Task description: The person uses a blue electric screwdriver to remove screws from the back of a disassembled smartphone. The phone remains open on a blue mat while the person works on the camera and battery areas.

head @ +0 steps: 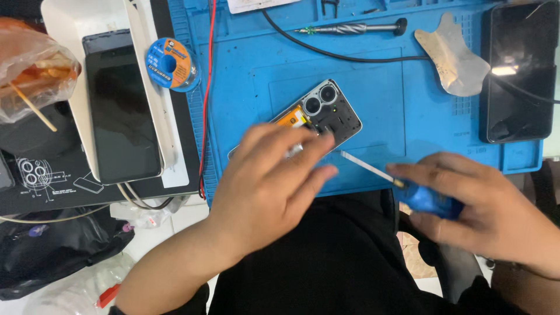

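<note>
Left hand [271,186] steadies opened phone [318,114]; right hand [478,207] grips blue screwdriver [423,198]

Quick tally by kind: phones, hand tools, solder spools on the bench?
Phones: 3 (opened phone under the left hand, dark phone on the white stand, dark phone at far right)
Hand tools: 3 (blue-handled tool in the right hand, screwdriver, metal pry plate)
Solder spools: 1 (blue spool)
Total: 7
</note>
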